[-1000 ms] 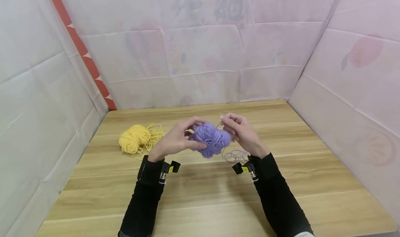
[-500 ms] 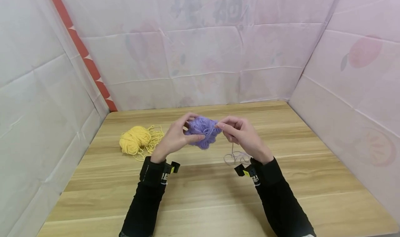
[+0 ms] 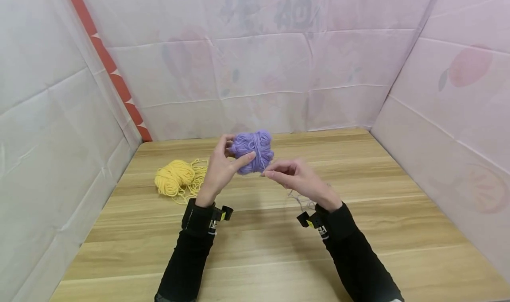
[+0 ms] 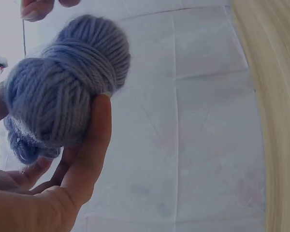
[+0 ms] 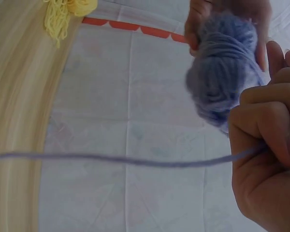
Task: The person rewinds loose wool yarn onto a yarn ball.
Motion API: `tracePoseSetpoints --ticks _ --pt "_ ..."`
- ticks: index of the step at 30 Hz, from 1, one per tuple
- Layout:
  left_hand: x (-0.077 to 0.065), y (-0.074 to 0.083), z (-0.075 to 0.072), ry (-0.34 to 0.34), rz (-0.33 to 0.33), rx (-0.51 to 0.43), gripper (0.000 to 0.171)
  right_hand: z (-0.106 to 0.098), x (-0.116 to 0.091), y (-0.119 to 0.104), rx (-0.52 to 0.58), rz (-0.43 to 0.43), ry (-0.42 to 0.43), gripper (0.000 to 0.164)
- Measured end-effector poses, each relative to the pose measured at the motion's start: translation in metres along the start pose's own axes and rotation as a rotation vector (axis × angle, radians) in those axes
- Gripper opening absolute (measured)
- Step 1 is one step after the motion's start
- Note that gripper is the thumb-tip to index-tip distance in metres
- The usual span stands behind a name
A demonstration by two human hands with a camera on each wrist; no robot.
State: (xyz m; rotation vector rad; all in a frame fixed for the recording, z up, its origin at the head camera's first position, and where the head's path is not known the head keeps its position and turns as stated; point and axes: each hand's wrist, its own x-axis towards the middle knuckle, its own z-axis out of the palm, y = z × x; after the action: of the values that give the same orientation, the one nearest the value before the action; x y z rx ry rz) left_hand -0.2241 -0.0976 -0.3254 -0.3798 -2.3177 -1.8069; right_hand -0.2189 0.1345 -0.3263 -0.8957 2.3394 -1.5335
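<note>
A ball of purple yarn [image 3: 249, 149], bound round its middle by wraps of its own strand, is held above the table. My left hand [image 3: 220, 167] grips it from the left, thumb across the front and fingers behind. At its lower right, my right hand [image 3: 299, 178] pinches the purple strand between thumb and fingertips. In the right wrist view that strand [image 5: 159, 163] runs out from the curled fingers. Its loose tail [image 3: 300, 200] lies on the table, partly hidden below the right hand.
A ball of yellow yarn [image 3: 174, 178] with loose loops lies on the wooden table [image 3: 255, 257], left of the left hand. White printed sheets [image 3: 259, 71] stand as walls at the back and both sides.
The purple ball has moved up and left and turned in my left hand. My right hand has come round from its upper right to its lower right, still pinching the strand.
</note>
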Motion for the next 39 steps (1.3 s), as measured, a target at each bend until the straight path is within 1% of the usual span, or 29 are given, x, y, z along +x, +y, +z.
tracePoseSetpoints --ticks 4,9,11,14,17,22,24,27,30,34,35,37,39 --pt "0.000 0.001 0.001 0.002 -0.001 -0.094 0.054 0.003 0.004 0.006 -0.008 0.002 -0.025 0.023" --pt "0.000 0.002 0.003 -0.007 -0.005 -0.196 0.052 0.005 0.008 0.013 -0.007 0.021 -0.036 0.022" --pt "0.000 0.002 0.002 -0.024 -0.002 -0.246 0.052 0.006 0.010 0.016 0.008 0.029 -0.040 0.022" --pt "0.000 0.003 0.000 -0.073 0.006 -0.308 0.051 0.006 0.014 0.021 0.034 0.043 -0.044 0.023" --pt "-0.001 0.003 -0.002 -0.135 0.012 -0.331 0.051 0.004 0.015 0.025 0.072 0.078 -0.046 0.022" --pt "-0.003 0.003 -0.005 -0.243 0.009 -0.307 0.049 -0.005 0.013 0.029 0.143 0.091 -0.034 0.011" --pt "-0.003 0.002 -0.006 -0.287 0.020 -0.299 0.049 -0.009 0.012 0.030 0.159 0.078 -0.032 0.015" --pt "-0.003 0.002 -0.007 -0.353 0.046 -0.282 0.051 -0.016 0.008 0.029 0.154 0.070 -0.021 0.025" --pt "-0.004 0.001 -0.007 -0.418 0.037 -0.256 0.051 -0.023 0.005 0.027 0.133 0.080 0.008 0.022" --pt "-0.006 0.003 -0.007 -0.472 0.002 -0.172 0.053 -0.029 0.002 0.025 0.126 0.100 0.064 0.014" --pt "-0.006 0.003 -0.006 -0.482 0.004 -0.139 0.053 -0.029 0.002 0.025 0.132 0.110 0.081 0.012" --pt "-0.006 0.002 -0.004 -0.497 0.025 -0.071 0.054 -0.028 0.003 0.024 0.152 0.123 0.116 0.013" --pt "-0.005 0.000 -0.001 -0.503 0.064 -0.005 0.054 -0.027 0.004 0.024 0.173 0.121 0.152 0.020"
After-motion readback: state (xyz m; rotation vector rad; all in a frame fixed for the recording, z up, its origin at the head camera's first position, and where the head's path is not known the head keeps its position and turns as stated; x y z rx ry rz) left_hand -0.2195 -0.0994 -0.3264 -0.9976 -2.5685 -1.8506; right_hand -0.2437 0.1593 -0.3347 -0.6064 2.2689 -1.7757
